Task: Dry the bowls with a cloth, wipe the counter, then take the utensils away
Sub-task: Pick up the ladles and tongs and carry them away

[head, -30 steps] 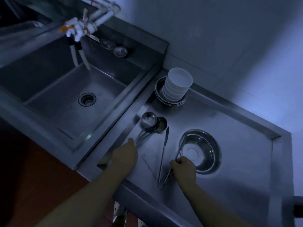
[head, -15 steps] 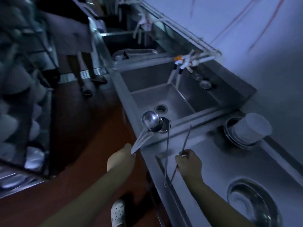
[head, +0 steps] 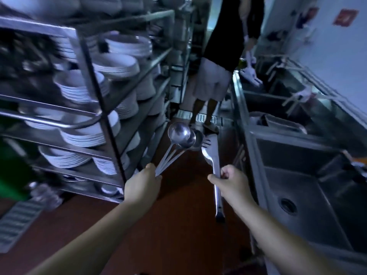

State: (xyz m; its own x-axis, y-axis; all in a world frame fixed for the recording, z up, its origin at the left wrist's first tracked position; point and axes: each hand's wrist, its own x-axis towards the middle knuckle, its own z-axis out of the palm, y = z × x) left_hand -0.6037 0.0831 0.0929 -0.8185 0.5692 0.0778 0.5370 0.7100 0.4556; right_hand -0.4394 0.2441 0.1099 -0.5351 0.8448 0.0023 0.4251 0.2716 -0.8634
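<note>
Dim, bluish light; view blurred at the edges. Far left, a metal rack (head: 103, 108) with several shelves, each loaded with stacks of white plates (head: 119, 65) and bowls, some smeared by blur. Below the rack, reddish-brown floor (head: 178, 225) runs down the aisle. Left hand (head: 143, 182) held out over the floor, fingers curled round the bunched handles of the ladles (head: 181, 135); the handles fan up and to the right from the fist, and the round cups overlap one another at the top, at least three of them, exact count unclear. Just right of the cups, the forked tip of the tongs (head: 211, 157), close to the ladles, contact not clear. Right hand (head: 230, 182) grips the tongs partway along their length, fingers wrapped round the two arms; the hinged end hangs below the hand toward the floor. Both sets of utensils are in the air over the aisle, between rack and sinks. Straight ahead up the aisle, a second person (head: 220, 62) stands, dark top, pale shorts, sandals. Right side, a steel sink (head: 309, 197) with a round drain, and further sinks beyond it along the pale wall (head: 337, 46).
</note>
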